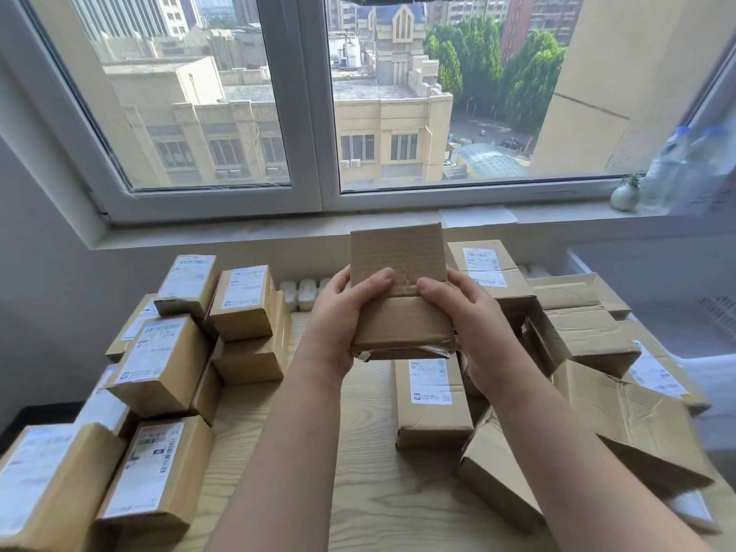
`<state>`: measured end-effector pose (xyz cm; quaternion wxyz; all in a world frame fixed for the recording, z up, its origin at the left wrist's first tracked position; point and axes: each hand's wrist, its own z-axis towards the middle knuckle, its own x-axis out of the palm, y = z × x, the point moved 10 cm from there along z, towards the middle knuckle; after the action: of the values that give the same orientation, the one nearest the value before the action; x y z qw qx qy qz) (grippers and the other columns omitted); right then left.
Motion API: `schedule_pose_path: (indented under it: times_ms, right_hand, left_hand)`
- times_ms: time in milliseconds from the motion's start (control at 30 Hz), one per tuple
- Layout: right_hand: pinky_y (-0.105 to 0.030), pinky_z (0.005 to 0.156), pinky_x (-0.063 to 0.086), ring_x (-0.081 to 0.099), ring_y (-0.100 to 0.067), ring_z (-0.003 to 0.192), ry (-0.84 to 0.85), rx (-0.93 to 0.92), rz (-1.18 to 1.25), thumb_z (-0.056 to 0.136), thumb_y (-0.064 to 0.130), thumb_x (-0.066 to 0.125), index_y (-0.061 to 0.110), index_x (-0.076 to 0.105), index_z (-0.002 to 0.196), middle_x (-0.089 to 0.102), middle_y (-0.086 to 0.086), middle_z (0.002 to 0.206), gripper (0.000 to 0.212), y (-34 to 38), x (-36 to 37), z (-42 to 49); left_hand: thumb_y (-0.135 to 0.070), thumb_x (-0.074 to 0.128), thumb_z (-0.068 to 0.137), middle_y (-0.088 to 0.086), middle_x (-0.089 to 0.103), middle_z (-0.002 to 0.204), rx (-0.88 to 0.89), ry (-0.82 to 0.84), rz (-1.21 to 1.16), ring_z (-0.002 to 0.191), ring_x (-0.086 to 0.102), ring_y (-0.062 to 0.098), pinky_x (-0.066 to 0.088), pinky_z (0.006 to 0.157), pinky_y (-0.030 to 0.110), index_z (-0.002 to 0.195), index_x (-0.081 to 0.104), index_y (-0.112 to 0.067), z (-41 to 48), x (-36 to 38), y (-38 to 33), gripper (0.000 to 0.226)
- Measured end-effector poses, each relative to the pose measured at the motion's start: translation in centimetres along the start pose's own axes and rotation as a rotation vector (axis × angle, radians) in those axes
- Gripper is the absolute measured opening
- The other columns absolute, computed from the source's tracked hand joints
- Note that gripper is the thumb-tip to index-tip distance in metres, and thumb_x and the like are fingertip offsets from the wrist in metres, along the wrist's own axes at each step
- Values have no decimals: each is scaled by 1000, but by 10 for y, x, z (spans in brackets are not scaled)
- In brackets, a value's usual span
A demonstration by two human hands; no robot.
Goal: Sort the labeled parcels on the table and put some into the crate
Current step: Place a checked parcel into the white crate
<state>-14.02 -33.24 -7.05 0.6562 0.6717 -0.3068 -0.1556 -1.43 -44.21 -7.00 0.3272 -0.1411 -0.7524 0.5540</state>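
— Where is the parcel sitting?
— It is hanging over the table's middle. The left hand and right hand are each clamping one side of it, thumbs pressing on its face.
— And the rest?
— The left stack is crowding the left edge, and the right pile is lying along the right edge

Both forearms raised forward, left hand and right hand curled, thumbs on top

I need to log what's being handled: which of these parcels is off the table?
The plain brown parcel held up mid-frame, gripped by the left hand and right hand. Every other parcel rests on the table or on a stack.
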Motion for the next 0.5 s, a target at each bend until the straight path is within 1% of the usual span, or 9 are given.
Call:
schedule_pose_path:
  times_ms: [100,133,200,233,267,333,367,433,500]
  right_hand:
    - [-35,83,59,75,-15,96,-1,7,-21,77,38,85,27,57,138,77,1,108,68,-1,2,-3]
    - [-36,86,59,75,-14,97,-2,14,-29,79,42,83,29,55,139,76,2,110,67,-1,3,-5]
    - [-40,95,58,72,-14,104,19,18,-74,75,58,78,31,53,140,72,3,117,75,1,7,-8]
    - [-41,97,56,71,-14,106,16,35,-84,72,65,75,31,56,136,72,4,117,75,1,6,-9]
    - [-41,96,57,72,-14,103,6,43,-65,74,69,70,30,61,127,75,5,112,66,3,6,-10]
    - [-39,89,58,76,-14,90,-11,61,26,89,61,60,29,67,107,79,4,96,37,6,3,-9]
    - [-40,91,57,76,-15,90,-1,73,39,94,55,58,26,69,106,79,2,95,33,5,2,-8]
    - [-42,98,54,75,-19,99,19,86,19,97,48,59,20,71,112,79,-2,103,34,7,4,-9]
    - [-39,93,56,74,-20,102,15,85,42,99,44,59,17,70,116,78,-4,108,33,8,4,-10]
  left_hand:
    - [-28,81,72,11,77,106,-2,19,8,93,74,24,60,83,39,119,69,-10,-2,-1,-2,52]
    - [-29,80,72,11,77,106,-3,24,14,94,73,25,60,84,40,119,70,-10,-2,-1,-3,52]
    - [-31,79,72,11,77,107,-8,36,17,94,73,25,59,85,41,118,70,-10,-2,-1,-5,51]
    - [-31,78,74,11,77,105,-12,33,0,93,73,25,59,85,40,117,70,-10,-2,-3,-5,49]
    - [-31,77,77,10,77,103,-25,23,-32,90,74,24,60,82,39,116,70,-10,-2,-4,-5,45]
    - [-33,75,81,11,76,102,-77,17,-118,85,74,24,62,76,37,119,69,-8,-4,-6,-1,46]
    - [-36,75,81,14,76,106,-98,30,-148,87,74,25,62,75,38,122,69,-6,-5,-4,1,51]
    - [-43,74,79,18,73,116,-130,63,-154,94,73,29,61,80,42,126,69,-5,-7,2,4,60]
    - [-47,73,81,18,71,123,-128,53,-117,103,70,33,59,86,45,129,68,-8,-6,4,7,63]
